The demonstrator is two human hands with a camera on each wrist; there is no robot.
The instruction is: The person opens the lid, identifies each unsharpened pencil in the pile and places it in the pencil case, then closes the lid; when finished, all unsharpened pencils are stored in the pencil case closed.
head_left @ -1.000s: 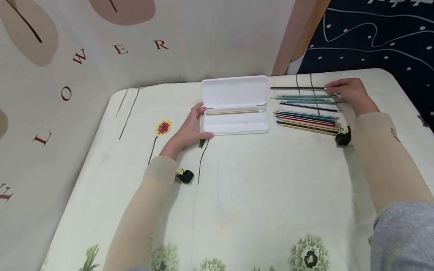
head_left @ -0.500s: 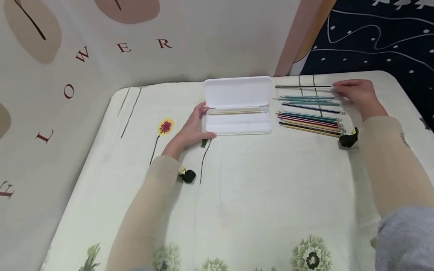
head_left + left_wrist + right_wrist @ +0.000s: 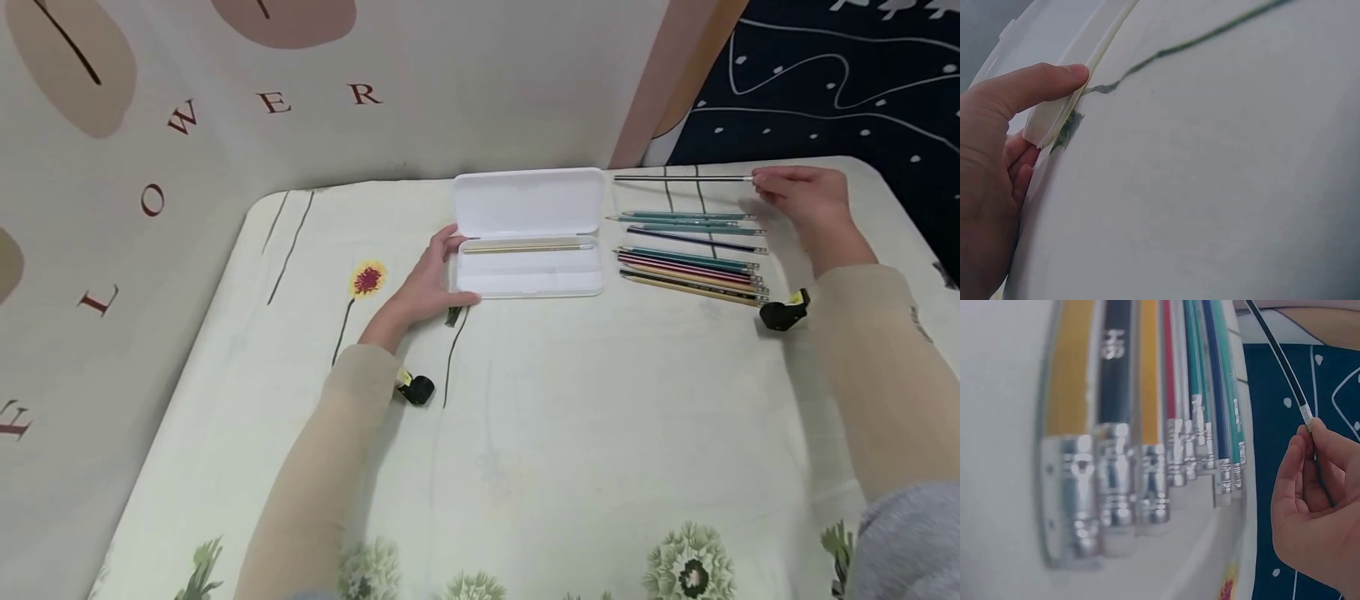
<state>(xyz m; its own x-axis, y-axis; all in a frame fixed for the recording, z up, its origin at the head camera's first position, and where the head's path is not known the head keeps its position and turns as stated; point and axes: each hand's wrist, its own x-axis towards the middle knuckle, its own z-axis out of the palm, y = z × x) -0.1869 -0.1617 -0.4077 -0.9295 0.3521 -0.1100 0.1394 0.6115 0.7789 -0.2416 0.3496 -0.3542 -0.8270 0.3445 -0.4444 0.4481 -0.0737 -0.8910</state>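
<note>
Dark pencil [image 3: 682, 177] shows in the head view with its outer end pinched by the right hand [image 3: 806, 196], right of the open white case [image 3: 540, 292] and just beyond the row of loose pencils [image 3: 687, 258]. We judge the step in hand to be filling the case, since gold-coloured pencils [image 3: 525, 248] already lie in its far compartment; the next move, we think, calls for carrying this one leftward and laying it parallel to those (lengthwise, it is nearly aligned already). Turning to the left wrist view, we find the left hand [image 3: 991, 162] gripping the case's end, thumb on the near rim. Over in the right wrist view, we see the held pencil slim and straight, black with a pale streak and a silvery end; whether its far tip touches anything, we cannot tell
</note>
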